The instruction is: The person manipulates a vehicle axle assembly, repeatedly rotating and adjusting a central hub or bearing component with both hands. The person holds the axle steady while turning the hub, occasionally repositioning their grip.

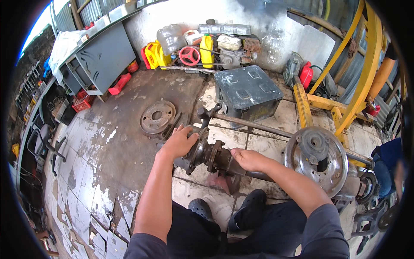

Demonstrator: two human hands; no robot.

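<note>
A greasy vehicle axle (228,165) lies crosswise in front of my legs, held up on a reddish stand (221,182). My left hand (179,141) is over the rounded knuckle at its left end, fingers draped across the top and thumb toward the flange. Farther right, my right hand (250,159) closes over the axle tube just past the bolted flange (213,156); its fingers are mostly hidden behind. Behind the axle runs a long steering rod (254,124) with a joint at its left end. A brake drum (317,162) sits at the right end.
A round brake plate (158,115) lies on the floor beyond my left hand. A black lidded box (249,93) stands behind the rod. A yellow hoist frame (317,102) rises at right; a person (384,162) is at the right edge. Cracked tiles (92,203) cover the left floor.
</note>
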